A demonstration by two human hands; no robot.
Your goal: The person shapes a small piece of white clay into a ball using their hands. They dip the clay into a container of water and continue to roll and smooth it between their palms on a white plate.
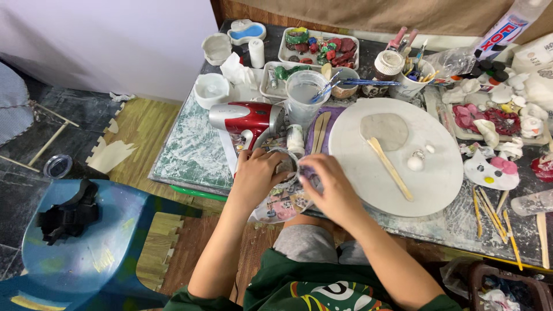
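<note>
Seen from the head camera, the left hand [255,173] and right hand [329,185] meet at the near edge of the table [190,155], both curled around a small roundish object [291,167] held between them; what it is cannot be told. It sits between the fingertips, over a printed sheet [282,204]. A red hair dryer [245,118] lies just behind the left hand. A round white board [397,155] with a wooden stick [391,168] lies just beside the right hand.

Glossy red-and-chrome plastic on the hair dryer [245,119], shining. Matt, smooth white round board [438,178] carries a dull grey clay disc [385,130] and a bare wooden stick [390,167].
</note>
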